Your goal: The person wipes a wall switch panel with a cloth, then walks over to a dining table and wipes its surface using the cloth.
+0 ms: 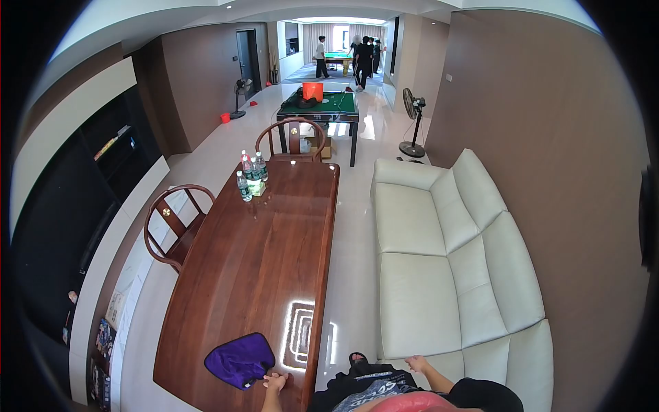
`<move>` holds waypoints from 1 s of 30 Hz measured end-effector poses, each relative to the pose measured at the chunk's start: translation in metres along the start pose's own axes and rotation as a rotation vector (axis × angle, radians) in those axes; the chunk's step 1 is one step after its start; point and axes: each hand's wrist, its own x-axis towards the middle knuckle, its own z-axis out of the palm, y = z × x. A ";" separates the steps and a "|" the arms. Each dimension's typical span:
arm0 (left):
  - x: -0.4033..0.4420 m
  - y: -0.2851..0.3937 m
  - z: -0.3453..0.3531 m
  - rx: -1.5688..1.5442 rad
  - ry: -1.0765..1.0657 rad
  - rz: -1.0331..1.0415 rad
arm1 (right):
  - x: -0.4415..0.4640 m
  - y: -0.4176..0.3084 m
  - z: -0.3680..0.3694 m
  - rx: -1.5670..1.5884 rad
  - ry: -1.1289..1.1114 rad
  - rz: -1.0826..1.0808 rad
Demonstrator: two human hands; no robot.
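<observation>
At the near end of the table [240, 275] lies 1 purple cloth [240, 360], the left hand [275, 382] slightly spread at its edge, whether pinching it I cannot tell, while the right hand [416, 363], loosely unclenched and seemingly empty, is near the sofa [419, 302].

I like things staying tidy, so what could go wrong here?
The purple cloth lies on the shiny table, right by the left hand. A hard tug might slide it onto the floor. The bottles standing near the far end could topple if someone bumped the table.
</observation>
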 end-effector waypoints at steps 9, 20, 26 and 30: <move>0.003 -0.001 0.006 -0.023 0.042 0.016 | 0.017 0.021 0.005 -0.068 0.052 -0.029; 0.023 -0.010 -0.025 0.129 0.676 -0.096 | -0.021 0.015 -0.023 -0.015 0.016 0.052; 0.037 0.019 -0.018 0.050 0.375 -0.210 | -0.033 0.024 -0.038 0.049 0.027 0.147; 0.024 0.042 0.002 -0.115 0.318 -0.151 | -0.034 0.012 -0.043 0.025 0.056 0.081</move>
